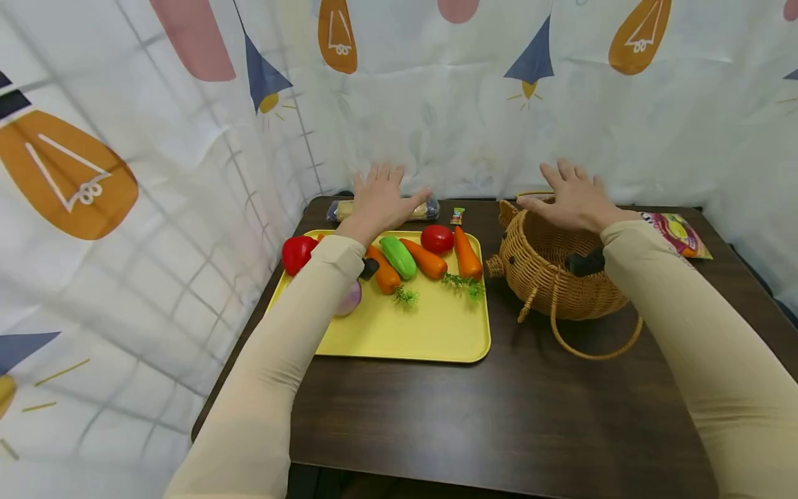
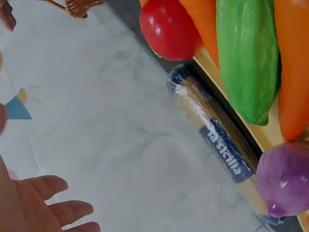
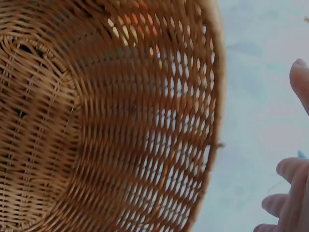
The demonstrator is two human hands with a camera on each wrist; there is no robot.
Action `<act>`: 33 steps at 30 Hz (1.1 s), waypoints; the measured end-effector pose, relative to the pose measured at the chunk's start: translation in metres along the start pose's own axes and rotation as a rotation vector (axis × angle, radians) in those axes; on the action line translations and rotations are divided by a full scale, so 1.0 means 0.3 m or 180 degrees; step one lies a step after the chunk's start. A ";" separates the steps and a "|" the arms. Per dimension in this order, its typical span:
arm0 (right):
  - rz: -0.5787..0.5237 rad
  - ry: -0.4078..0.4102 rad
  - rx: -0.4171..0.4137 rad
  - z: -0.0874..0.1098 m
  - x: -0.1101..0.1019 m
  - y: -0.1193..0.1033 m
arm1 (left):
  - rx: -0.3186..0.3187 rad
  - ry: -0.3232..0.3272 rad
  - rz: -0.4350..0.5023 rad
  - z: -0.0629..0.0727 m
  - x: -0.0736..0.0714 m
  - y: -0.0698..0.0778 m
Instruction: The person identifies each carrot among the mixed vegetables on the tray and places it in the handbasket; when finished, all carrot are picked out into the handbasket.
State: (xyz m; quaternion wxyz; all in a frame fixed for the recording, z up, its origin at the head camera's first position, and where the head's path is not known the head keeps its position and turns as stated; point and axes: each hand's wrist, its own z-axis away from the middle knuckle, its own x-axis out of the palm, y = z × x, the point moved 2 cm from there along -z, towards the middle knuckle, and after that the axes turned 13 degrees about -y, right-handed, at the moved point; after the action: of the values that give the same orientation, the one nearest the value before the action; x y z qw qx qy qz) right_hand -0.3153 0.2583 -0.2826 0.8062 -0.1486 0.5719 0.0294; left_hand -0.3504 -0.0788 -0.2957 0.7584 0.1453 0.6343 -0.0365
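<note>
My left hand [image 1: 382, 204] is spread with straight fingers above the far edge of a yellow tray [image 1: 411, 339], holding nothing. On the tray lie several orange carrots [image 1: 430, 263], a green cucumber-like vegetable [image 1: 399, 257], a red tomato-like piece [image 1: 438, 239] and a purple onion [image 2: 285, 179], partly hidden by my left arm in the head view. A red pepper-like piece [image 1: 298, 254] sits at the tray's left edge. Over the wicker basket [image 1: 561, 298] my right hand [image 1: 573, 197] reaches out, fingers straight and nothing in them. The right wrist view looks into the basket's woven inside.
Behind the tray lies a wrapped pasta packet [image 2: 224, 150], with a small candy [image 1: 458, 216] beside it. A colourful snack bag [image 1: 679, 234] rests right of the basket. The basket's rope handle [image 1: 595, 357] droops onto the dark table [image 1: 499, 423]. A printed curtain [image 1: 436, 104] stands behind.
</note>
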 end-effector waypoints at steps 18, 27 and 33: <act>-0.0200 0.0429 -0.0681 0.102 0.122 -0.277 | -0.0214 0.1162 0.1392 0.260 0.062 -0.344; -0.1119 0.1214 -0.1000 0.099 0.269 -0.419 | -0.0864 0.1654 0.2267 0.344 0.126 -0.512; -0.1889 0.1293 -0.0783 0.055 0.385 -0.456 | -0.1028 0.1736 0.2687 0.334 0.212 -0.595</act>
State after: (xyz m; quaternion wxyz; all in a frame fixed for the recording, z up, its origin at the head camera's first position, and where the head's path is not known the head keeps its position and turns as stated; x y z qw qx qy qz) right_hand -0.2308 0.1181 -0.3571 0.6260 -0.4063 0.6444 -0.1670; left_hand -0.2857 -0.2678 -0.3734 0.5272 0.2736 0.6924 0.4095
